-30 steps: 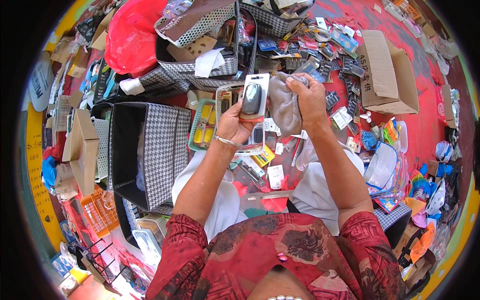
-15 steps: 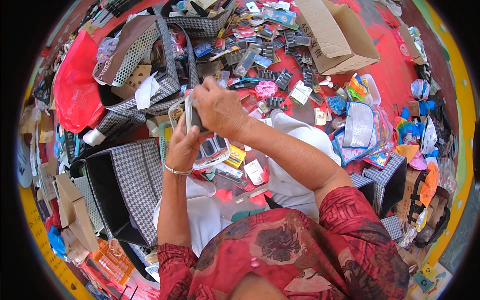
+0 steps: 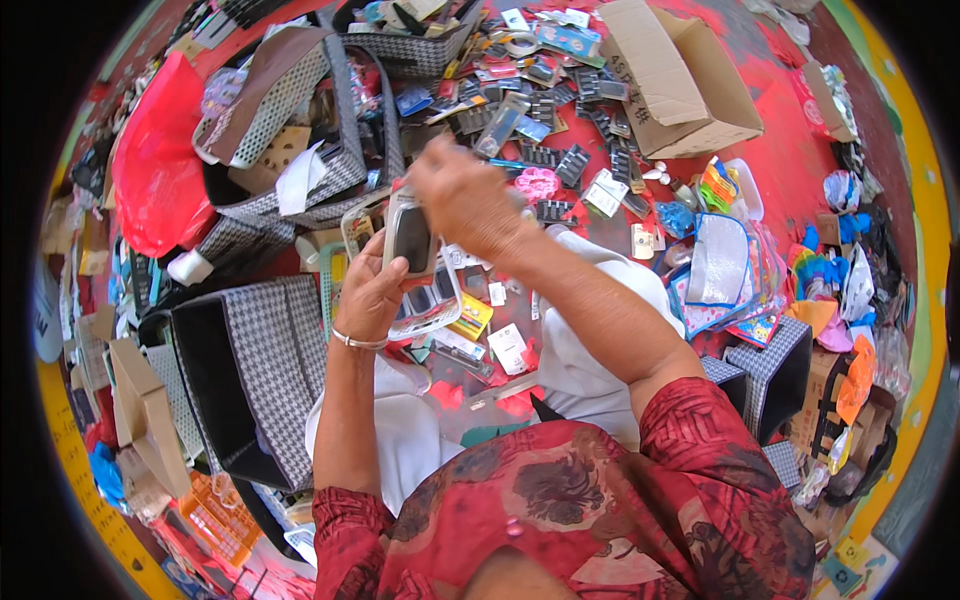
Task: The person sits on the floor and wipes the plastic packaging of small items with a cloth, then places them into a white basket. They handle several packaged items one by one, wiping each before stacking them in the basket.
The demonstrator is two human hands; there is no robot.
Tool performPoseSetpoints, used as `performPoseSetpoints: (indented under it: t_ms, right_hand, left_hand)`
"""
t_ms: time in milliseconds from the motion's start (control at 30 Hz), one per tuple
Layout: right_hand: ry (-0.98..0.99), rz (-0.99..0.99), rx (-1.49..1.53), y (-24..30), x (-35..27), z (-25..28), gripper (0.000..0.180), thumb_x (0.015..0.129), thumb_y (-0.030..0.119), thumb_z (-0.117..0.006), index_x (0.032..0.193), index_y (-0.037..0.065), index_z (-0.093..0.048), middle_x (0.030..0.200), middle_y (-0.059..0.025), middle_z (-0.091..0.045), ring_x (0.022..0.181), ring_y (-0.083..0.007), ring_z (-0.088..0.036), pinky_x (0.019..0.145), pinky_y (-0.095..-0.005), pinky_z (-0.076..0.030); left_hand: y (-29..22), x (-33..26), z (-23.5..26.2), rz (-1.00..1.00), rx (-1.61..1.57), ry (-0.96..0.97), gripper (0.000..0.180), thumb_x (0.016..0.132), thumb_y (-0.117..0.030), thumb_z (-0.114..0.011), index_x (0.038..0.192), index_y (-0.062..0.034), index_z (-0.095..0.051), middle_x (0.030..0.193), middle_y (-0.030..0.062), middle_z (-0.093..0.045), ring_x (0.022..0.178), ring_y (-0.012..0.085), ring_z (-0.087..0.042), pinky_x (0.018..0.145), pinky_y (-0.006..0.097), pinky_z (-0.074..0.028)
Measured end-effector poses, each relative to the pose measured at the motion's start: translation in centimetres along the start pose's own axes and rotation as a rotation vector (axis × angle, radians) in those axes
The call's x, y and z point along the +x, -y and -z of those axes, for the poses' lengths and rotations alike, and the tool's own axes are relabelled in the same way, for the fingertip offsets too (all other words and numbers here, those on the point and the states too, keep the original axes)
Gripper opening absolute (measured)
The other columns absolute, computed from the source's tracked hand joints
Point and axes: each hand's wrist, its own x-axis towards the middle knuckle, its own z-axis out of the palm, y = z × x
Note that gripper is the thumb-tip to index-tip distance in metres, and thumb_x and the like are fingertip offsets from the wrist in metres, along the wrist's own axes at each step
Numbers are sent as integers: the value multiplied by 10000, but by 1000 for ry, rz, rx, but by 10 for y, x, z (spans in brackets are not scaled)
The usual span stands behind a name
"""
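While you are sitting over this crowded red floor (image 3: pixel 790 170), your left hand (image 3: pixel 372 295) is gripping a clear plastic blister pack (image 3: pixel 415 265) from its left edge, fingers closed around it, and the pack is standing nearly upright in front of your chest, just above your white-clad knees (image 3: pixel 590 340). A dark rounded item is showing inside the pack, and a couple of smaller dark pieces are sitting lower in it. Your right hand (image 3: pixel 470 200) is arching over the top of the pack, fingers curled down onto its upper edge; whether they are pinching it or only resting there I cannot tell, since the back of the hand is covering them.

As for progress, I am judging this as mid-handling: the pack is up off the pile and in both hands, not yet set anywhere. More packs of the same sort are lying scattered on the floor beyond your hands (image 3: pixel 560 150), so plenty looks unsorted. To your left a black houndstooth-lined box (image 3: pixel 255 370) is standing open, another checked bag (image 3: pixel 300 130) is slumping behind it, a red plastic bag (image 3: pixel 155 170) is lying beside that, and an open cardboard box (image 3: pixel 680 80) is sitting well off to the right.
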Motion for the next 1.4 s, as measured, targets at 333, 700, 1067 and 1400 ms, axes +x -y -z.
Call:
performPoseSetpoints:
  t_ms: [333, 700, 1067, 1400]
  right_hand:
    - [321, -782, 904, -13, 12, 3, 274, 806, 225, -605, 924, -22, -607, 797, -58, -617, 646, -100, -568, 570, -239, -456]
    - [458, -664, 1211, -3, 19, 1, 162, 795, 176, -610, 739, 24, -596, 666, 24, -556, 575, -26, -485, 502, -174, -386]
    - [-29, -614, 861, 2, 34, -2, 253, 802, 260, -610, 824, 9, -629, 669, -63, -617, 589, -78, -560, 530, -234, -449]
    - [364, 123, 396, 40, 10, -18, 207, 788, 265, -555, 785, 65, -604, 733, -127, -569, 742, -316, -568, 639, -384, -447]
  left_hand:
    - [-3, 2, 10, -115, -418, 1, 477, 825, -54, -534, 1259, -22, -338, 1170, 108, -506, 1040, 208, -535, 867, 348, -462]
    - [-26, -9, 20, 0, -200, 58, 470, 856, -220, -530, 1223, 30, -378, 1107, 125, -547, 973, 206, -574, 837, 329, -471]
    - [-38, -6, 37, -182, 8, -513, 281, 837, -230, -578, 991, 2, -538, 909, 64, -608, 786, 130, -606, 700, 276, -522]
    - [-39, -5, 46, -337, -41, -672, 225, 837, -194, -578, 957, -9, -535, 902, 83, -606, 780, 172, -610, 697, 309, -523]
